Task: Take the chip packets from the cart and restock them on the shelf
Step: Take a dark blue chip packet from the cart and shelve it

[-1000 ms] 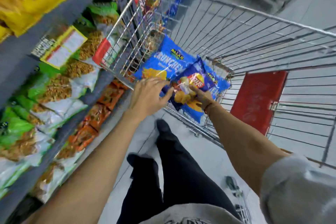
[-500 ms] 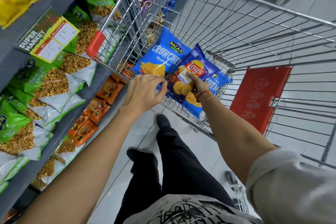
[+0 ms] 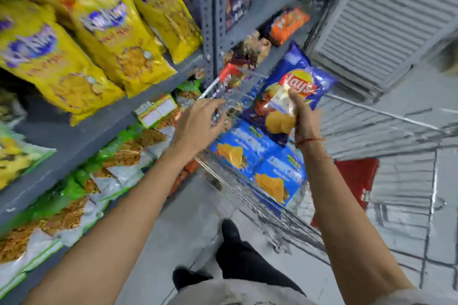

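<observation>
Right hand (image 3: 301, 116) pinches a blue Lay's packet (image 3: 293, 93) by its lower half, holding it up above the wire cart (image 3: 260, 208). Left hand (image 3: 200, 121) hangs empty with fingers loosely spread, just left of the Lay's packet over the cart's near-left corner. Two blue chip packets (image 3: 262, 168) lie in the cart under it; beyond, left of the cart, the grey shelf (image 3: 81, 136) carries yellow snack bags (image 3: 109, 32).
</observation>
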A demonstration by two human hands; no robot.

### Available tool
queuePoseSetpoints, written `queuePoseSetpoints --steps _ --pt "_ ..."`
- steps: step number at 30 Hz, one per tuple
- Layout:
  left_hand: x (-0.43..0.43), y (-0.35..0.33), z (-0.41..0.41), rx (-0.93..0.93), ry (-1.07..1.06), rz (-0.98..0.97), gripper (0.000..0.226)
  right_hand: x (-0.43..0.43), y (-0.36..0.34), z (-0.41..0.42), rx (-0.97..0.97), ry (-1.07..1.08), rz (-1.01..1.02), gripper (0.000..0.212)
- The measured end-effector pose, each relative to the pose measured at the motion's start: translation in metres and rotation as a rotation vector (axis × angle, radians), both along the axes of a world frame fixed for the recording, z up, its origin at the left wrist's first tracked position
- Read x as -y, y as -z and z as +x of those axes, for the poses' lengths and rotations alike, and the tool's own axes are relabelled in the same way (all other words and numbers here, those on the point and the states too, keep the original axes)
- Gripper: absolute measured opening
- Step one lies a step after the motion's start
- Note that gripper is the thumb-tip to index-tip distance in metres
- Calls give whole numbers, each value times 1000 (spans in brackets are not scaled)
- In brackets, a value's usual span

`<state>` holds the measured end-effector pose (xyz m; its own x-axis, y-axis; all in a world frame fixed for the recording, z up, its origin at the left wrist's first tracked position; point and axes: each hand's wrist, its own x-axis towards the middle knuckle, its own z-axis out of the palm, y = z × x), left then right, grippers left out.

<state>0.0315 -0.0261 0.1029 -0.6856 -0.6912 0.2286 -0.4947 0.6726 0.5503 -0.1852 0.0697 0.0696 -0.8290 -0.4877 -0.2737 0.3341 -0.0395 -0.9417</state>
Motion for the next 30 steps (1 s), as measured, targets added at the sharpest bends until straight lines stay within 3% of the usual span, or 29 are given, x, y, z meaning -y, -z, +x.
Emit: queuePoseSetpoints --steps 4,8,11,16,21,24,30 --pt "17 -91 45 -198 -122 -209 31 36 -109 37 -96 -55 -281 42" --pt "14 -179 111 -342 -247 -463 28 62 -207 101 -202 -184 -535 22" --pt "8 -228 169 -381 -369 -638 28 72 -266 157 -219 -308 -676 8" --pt "-3 -273 276 -343 -667 -841 30 95 -331 249 -196 -482 -831 13" --pt "-17 -285 379 -187 -953 -887 32 124 -371 344 -163 -700 -935 16" --pt "-27 -284 428 -88 -1107 -802 41 142 -389 405 -183 -827 -962 14" --pt "-33 -276 482 130 -1256 -649 56 169 -407 525 -236 -972 -950 32"
